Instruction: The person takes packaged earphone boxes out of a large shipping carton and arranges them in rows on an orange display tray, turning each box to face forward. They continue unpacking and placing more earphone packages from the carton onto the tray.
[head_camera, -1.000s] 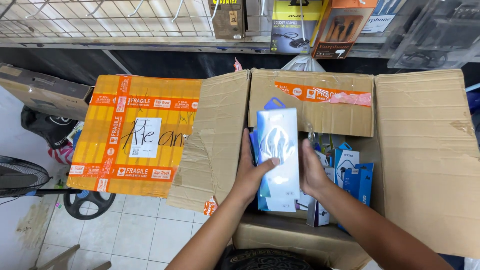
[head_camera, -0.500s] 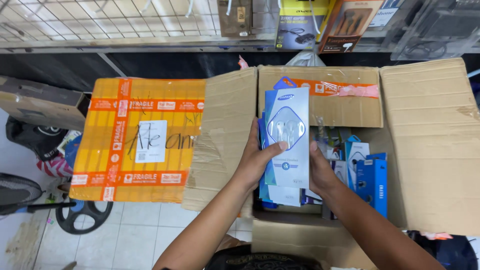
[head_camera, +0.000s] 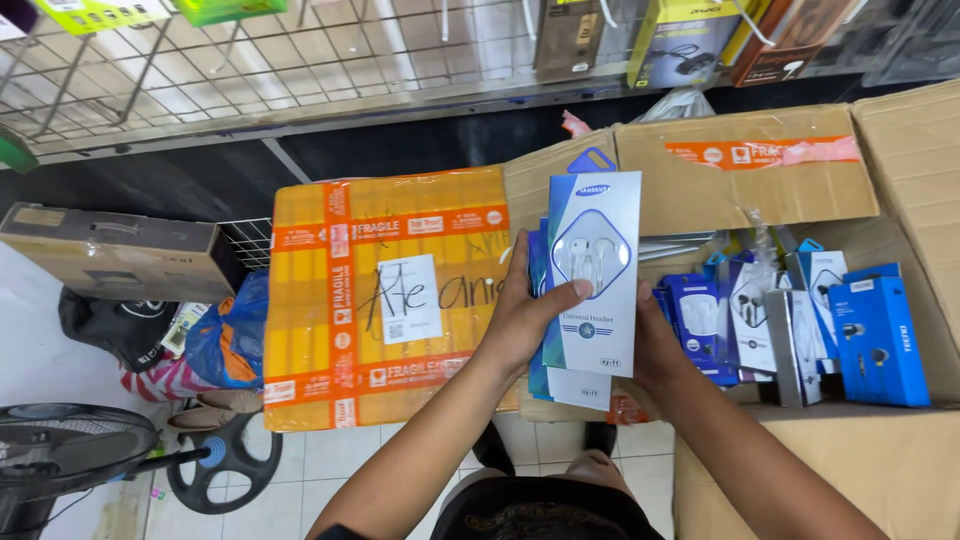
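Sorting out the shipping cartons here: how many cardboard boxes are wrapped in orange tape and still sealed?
1. The sealed box, wrapped in yellow and orange tape, stands left of the left hand. The open carton on the right has only a torn strip. Others may be hidden.

Both your bare forearms rise from the bottom edge of the frame and meet near its centre. Your left hand (head_camera: 525, 320) comes up from the lower left, wrist straight, fingers curled shut in a grip with the thumb (head_camera: 565, 293) laid across the front, pointing right. Your right hand (head_camera: 655, 345) comes in from the lower right; only its back and wrist show, its fingers hidden from view.
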